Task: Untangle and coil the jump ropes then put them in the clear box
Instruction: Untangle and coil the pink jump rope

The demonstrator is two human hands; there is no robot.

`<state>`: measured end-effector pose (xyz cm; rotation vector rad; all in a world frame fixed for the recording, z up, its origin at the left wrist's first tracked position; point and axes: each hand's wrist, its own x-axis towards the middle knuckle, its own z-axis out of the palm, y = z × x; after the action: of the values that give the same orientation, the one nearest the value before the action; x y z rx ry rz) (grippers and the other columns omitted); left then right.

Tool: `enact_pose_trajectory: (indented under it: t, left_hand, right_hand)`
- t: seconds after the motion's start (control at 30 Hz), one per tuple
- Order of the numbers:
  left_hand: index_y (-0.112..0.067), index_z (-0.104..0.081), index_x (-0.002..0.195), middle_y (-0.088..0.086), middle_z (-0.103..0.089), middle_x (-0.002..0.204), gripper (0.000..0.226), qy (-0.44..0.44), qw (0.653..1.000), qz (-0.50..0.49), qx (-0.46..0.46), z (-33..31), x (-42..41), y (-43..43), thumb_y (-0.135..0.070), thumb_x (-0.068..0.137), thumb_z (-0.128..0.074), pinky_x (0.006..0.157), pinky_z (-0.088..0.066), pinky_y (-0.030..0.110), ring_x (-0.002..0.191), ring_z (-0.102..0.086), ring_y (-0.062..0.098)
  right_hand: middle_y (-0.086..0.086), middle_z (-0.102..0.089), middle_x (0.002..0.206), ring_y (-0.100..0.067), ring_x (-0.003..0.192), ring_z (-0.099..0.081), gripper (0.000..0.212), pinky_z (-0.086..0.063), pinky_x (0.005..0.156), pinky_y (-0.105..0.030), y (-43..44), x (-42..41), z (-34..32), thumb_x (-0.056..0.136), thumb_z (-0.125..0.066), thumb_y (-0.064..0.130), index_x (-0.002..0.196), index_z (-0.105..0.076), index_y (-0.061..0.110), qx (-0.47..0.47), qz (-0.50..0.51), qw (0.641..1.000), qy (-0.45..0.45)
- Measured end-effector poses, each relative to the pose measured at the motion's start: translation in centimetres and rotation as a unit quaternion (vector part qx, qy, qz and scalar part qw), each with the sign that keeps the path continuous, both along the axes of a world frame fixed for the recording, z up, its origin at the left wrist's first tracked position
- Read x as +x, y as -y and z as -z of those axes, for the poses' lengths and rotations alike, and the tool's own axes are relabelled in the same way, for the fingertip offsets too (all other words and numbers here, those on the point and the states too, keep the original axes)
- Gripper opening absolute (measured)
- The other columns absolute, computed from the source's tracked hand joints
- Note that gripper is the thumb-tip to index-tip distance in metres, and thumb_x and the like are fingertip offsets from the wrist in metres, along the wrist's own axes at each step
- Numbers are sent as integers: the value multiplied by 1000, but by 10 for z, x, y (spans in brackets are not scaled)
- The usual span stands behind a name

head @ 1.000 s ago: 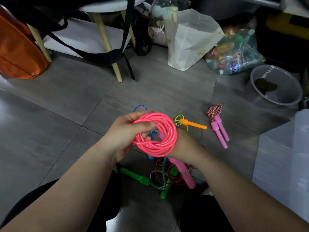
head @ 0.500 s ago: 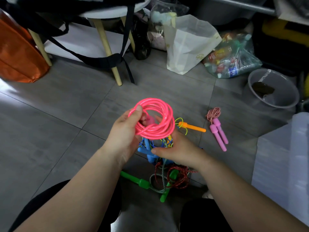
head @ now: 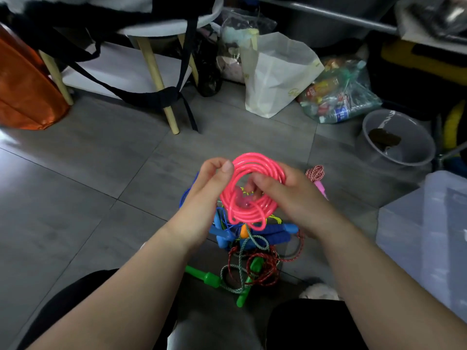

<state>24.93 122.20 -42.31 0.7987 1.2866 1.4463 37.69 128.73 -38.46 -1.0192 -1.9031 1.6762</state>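
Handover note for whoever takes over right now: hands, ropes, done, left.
Left hand: pinches the left edge of the coiled glossy pink plastic jump rope.
Right hand: grips its right side, thumb through the loop.
Clear plastic box: on the floor at the right; the pink rope is not in it yet.
Tangled pile of blue-handled, green-handled and speckled red ropes: on the floor below the hands.
Red-and-white twisted rope with pink handles: on the floor past the right hand.
Done: pink rope coiled.
Left: box it; untangle, coil and box the others.

Grey tiled floor [head: 83,198]; on it tangled jump ropes [head: 252,263], clear box [head: 429,236]
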Motion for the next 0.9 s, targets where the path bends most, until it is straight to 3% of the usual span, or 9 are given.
enact_pose_trajectory:
  t: [0.07, 0.13, 0.27, 0.33, 0.5, 0.63, 0.7, 0.77, 0.9]
  left_hand:
    - [-14, -54, 106, 7, -64, 103, 80, -3, 998, 60, 2, -2, 4, 2, -73, 53, -66, 89, -48, 40, 99, -61, 21]
    - [-14, -56, 111, 6, -69, 101, 83, 2, 992, 129, 6, -4, 13, 4, -72, 53, -68, 85, -50, 45, 93, -66, 22]
    - [-27, -73, 90, -6, -73, 88, 58, 41, 977, 211, 13, -2, 34, 6, -64, 46, -77, 77, -50, 21, 84, -67, 8]
    - [-24, -75, 81, -4, -72, 80, 51, 82, 970, 230, 13, -1, 43, 9, -58, 44, -81, 72, -51, 19, 77, -67, 8]
    - [-13, -71, 79, 1, -71, 74, 18, 172, 974, 129, -70, 6, 72, -7, -19, 63, -73, 67, -56, 22, 71, -66, 14]
    - [-9, -63, 91, 2, -69, 78, 17, 188, 972, 97, -102, 23, 116, -38, -18, 80, -54, 71, -54, 26, 70, -63, 13]
    - [-9, -63, 93, -1, -71, 76, 17, 190, 972, 80, -108, 38, 133, -57, -18, 82, -53, 72, -54, 23, 70, -65, 10]
    - [-7, -63, 94, -2, -72, 76, 18, 188, 974, 53, -115, 60, 146, -79, -17, 84, -51, 74, -54, 22, 71, -66, 9]
    - [-8, -64, 93, -3, -67, 72, 19, 83, 984, 42, -154, 107, 171, -120, -16, 93, -47, 60, -51, 11, 59, -63, 1]
  right_hand:
    - [12, -61, 52, 8, 49, -55, 15, -42, 53, -5, 2, 8, -11, 89, -50, 10, 80, -56, 20, -17, -41, 999, -18]
    - [15, -62, 49, 9, 48, -56, 14, -41, 50, -4, 2, 15, -17, 89, -51, 10, 82, -58, 20, -15, -30, 999, -26]
    - [10, -64, 71, 4, 65, -60, 13, -49, 68, -13, -1, 24, -19, 87, -55, 13, 80, -61, 22, 29, 15, 999, 0]
    - [9, -63, 74, 5, 64, -59, 13, -48, 68, -12, -5, 27, -19, 87, -56, 16, 79, -61, 24, 43, 27, 999, 13]
    - [6, -58, 71, -1, 65, -53, 10, -43, 63, -11, -26, 43, -14, 88, -55, 13, 89, -63, 7, -5, 60, 998, 11]
    - [1, -62, 85, -10, 71, -58, 15, -50, 65, -23, -48, 78, 22, 90, -46, 26, 92, -59, 18, -216, 133, 964, -78]
    - [-1, -68, 81, -11, 68, -63, 29, -53, 63, -23, -52, 95, 47, 77, -49, 37, 91, -65, 17, -309, 148, 930, -135]
    - [3, -71, 71, -7, 66, -66, 23, -55, 64, -19, -56, 108, 74, 67, -53, 30, 74, -71, 20, -315, 159, 913, -204]
    - [6, -72, 74, -4, 71, -67, 16, -53, 68, -16, -78, 130, 133, 72, -63, 15, 87, -64, 17, -266, 221, 920, -186]
